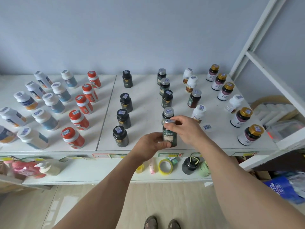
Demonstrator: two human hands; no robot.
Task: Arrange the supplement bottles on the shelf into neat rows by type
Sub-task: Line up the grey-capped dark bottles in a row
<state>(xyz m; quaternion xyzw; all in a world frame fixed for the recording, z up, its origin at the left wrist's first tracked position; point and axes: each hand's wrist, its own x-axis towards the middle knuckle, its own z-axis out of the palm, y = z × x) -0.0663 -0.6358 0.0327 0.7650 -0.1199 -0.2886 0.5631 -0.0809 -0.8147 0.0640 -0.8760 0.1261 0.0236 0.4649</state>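
The white shelf spreads beyond my hands, bottles standing in columns by type. The dark green bottle stands upright at the near end of its column, between my hands. My left hand grips its base; my right hand pinches its silver cap. The next silver-capped bottle stands just behind.

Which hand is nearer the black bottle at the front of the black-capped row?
Left. The left hand grips the silver-capped bottle just right of the black bottle; the right hand pinches that bottle's cap, farther right.
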